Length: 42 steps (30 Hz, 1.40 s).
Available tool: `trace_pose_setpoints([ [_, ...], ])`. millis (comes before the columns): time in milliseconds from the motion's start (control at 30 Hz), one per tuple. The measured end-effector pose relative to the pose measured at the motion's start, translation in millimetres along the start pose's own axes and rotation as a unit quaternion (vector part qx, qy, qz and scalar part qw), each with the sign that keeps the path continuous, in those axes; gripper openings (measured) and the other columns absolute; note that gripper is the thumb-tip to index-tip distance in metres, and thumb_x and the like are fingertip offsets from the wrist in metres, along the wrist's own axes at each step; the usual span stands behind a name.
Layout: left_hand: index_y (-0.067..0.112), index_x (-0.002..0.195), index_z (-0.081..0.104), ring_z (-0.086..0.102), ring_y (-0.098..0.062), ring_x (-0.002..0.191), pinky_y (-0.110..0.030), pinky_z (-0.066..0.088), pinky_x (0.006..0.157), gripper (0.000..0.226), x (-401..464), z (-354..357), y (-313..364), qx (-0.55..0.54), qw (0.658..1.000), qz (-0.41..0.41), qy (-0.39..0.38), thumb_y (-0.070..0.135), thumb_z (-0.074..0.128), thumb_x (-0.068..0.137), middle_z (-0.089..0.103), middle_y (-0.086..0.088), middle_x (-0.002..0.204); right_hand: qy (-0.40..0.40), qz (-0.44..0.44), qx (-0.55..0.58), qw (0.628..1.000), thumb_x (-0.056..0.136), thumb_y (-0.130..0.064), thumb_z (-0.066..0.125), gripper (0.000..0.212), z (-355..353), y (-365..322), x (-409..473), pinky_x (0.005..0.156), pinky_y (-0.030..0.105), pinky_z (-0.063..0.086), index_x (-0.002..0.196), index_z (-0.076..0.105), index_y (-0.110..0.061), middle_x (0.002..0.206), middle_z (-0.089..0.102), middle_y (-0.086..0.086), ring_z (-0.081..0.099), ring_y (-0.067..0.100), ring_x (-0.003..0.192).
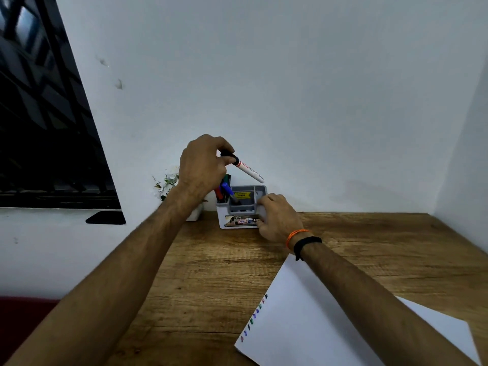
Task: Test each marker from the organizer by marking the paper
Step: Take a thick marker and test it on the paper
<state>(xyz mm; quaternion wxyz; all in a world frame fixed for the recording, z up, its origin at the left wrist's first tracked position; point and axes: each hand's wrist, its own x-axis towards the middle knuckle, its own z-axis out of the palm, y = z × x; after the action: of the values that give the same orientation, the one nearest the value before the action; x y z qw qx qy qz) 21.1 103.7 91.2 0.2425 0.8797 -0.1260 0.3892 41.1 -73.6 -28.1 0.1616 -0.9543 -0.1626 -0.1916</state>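
Observation:
My left hand (203,165) is raised above the organizer, gripping a white marker with a black cap (249,170) by its cap end; the marker slants down to the right. The white and grey organizer (241,221) stands at the back of the wooden desk against the wall, with red, blue and green markers (224,190) upright in its left compartment. My right hand (277,217) grips the organizer's right side. The white paper (317,326) lies at the front right, with a row of several coloured marks (254,317) along its left edge, partly under my right forearm.
A small white pot of white flowers (167,184) stands left of the organizer, partly behind my left arm. White walls close the desk (211,273) at the back and right. A dark window (45,122) fills the left side.

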Motion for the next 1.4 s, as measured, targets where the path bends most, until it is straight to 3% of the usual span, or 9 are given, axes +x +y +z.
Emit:
trace_pose_setpoints([
  [167,0.02,0.089,0.074,0.061,-0.003,0.067,-0.004,0.044,0.054,0.008,-39.8,-2.2,9.7,-0.173,0.978,-0.12,0.01,0.017,0.076,0.082,0.069,0.007,0.083,0.074,0.033,0.167,0.983,0.083,-0.047,0.07,0.062,-8.0,-8.4,-14.6,0.098,0.032,0.043,0.133,0.054,-0.014,0.128,0.058,0.002,0.049,0.016,0.118],
  [300,0.022,0.082,0.073,0.069,-0.017,0.078,-0.033,0.06,0.075,0.008,-80.6,16.2,4.4,-0.29,0.934,-0.208,-0.022,0.018,0.079,0.079,0.072,0.0,0.079,0.064,0.092,0.501,0.858,0.085,-0.043,0.071,0.031,-27.2,-23.6,-35.7,0.068,0.023,0.046,0.101,0.07,-0.016,0.081,0.067,-0.01,0.061,0.003,0.073],
  [400,0.013,0.086,0.07,0.067,-0.015,0.069,-0.022,0.057,0.062,0.008,-109.8,27.4,12.9,-0.372,0.892,-0.249,-0.068,0.006,0.073,0.083,0.071,-0.011,0.082,0.037,0.135,0.615,0.776,0.088,-0.039,0.069,0.023,-34.9,-23.0,-54.2,0.056,0.025,0.044,0.082,0.074,-0.018,0.078,0.068,0.003,0.06,0.01,0.065],
  [533,0.008,0.093,0.07,0.066,-0.013,0.064,-0.026,0.059,0.067,0.007,-131.2,34.9,22.8,-0.379,0.891,-0.206,-0.142,0.006,0.069,0.087,0.071,-0.012,0.084,0.016,0.148,0.61,0.778,0.088,-0.033,0.071,0.021,-38.0,-11.8,-81.6,0.052,0.024,0.041,0.082,0.073,-0.012,0.072,0.066,0.005,0.054,0.013,0.06],
  [667,0.019,0.093,0.074,0.068,-0.019,0.073,-0.041,0.059,0.071,0.009,-137.2,37.8,25.2,-0.289,0.923,-0.068,-0.245,0.024,0.071,0.087,0.073,-0.001,0.082,0.001,0.094,0.568,0.818,0.086,-0.025,0.073,0.029,-43.8,0.5,-104.8,0.05,0.023,0.039,0.088,0.071,0.004,0.078,0.068,0.019,0.054,0.016,0.057],
  [867,0.024,0.092,0.07,0.063,-0.003,0.061,-0.023,0.051,0.059,0.01,-150.4,41.0,42.2,-0.25,0.905,0.015,-0.345,0.025,0.06,0.095,0.069,0.008,0.074,-0.023,0.076,0.564,0.822,0.083,-0.021,0.076,0.021,-43.6,11.8,-124.8,0.047,0.025,0.035,0.068,0.064,-0.01,0.063,0.061,0.011,0.046,0.02,0.051],
  [967,0.031,0.083,0.065,0.058,-0.005,0.059,-0.025,0.048,0.057,0.015,-157.9,46.0,41.8,-0.239,0.908,0.034,-0.343,0.028,0.057,0.096,0.063,0.009,0.067,-0.058,0.091,0.578,0.809,0.084,-0.032,0.073,0.031,-40.2,16.9,-128.5,0.048,0.027,0.035,0.062,0.058,-0.017,0.061,0.06,0.011,0.044,0.023,0.053],
  [1100,0.022,0.1,0.068,0.057,-0.015,0.065,-0.035,0.046,0.058,0.025,-167.7,50.5,39.8,-0.226,0.917,0.077,-0.321,0.037,0.047,0.099,0.066,-0.003,0.078,-0.08,0.093,0.61,0.783,0.089,-0.02,0.067,0.033,-34.2,19.9,-127.6,0.048,0.026,0.032,0.062,0.052,-0.013,0.058,0.054,0.012,0.041,0.018,0.046],
  [1400,0.011,0.098,0.068,0.045,-0.002,0.053,-0.014,0.027,0.05,0.026,-173.9,47.7,43.3,-0.236,0.92,0.114,-0.293,0.026,0.046,0.098,0.045,0.017,0.058,-0.111,0.089,0.669,0.73,0.086,-0.013,0.064,0.034,-29.4,22.2,-125.8,0.045,0.021,0.028,0.06,0.042,-0.009,0.061,0.054,0.015,0.035,0.012,0.038],
])
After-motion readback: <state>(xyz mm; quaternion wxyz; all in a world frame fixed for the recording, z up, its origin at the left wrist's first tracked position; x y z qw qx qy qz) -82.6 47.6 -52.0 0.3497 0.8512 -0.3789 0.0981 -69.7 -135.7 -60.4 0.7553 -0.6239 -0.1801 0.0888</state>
